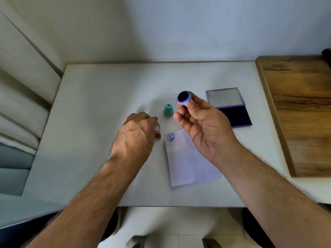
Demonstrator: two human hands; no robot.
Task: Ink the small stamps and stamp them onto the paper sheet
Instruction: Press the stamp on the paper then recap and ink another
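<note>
Head view: a small round white stamp [184, 98] with a dark blue inked face is pinched between the thumb and fingertips of the right hand [202, 127], raised above the white rectangular paper sheet [189, 163] with the inked face turned up toward the camera. The paper sheet lies flat on the white table [89, 104], and one round blue stamped mark [170, 137] is visible at its far left corner. A small teal plastic stamp [168, 109] stands upright just beyond the far left corner of the paper sheet. An open purple-framed ink pad [231, 108], with its clear lid folded back and its dark blue pad exposed, is located beyond the far right corner of the sheet. The left hand [138, 135] is placed palm down just left of the sheet, its fingers curled over a small pale round object [157, 126]; whether that object is gripped cannot be told. A wooden board [300, 111] lies to the right of the sheet, past the ink pad.
</note>
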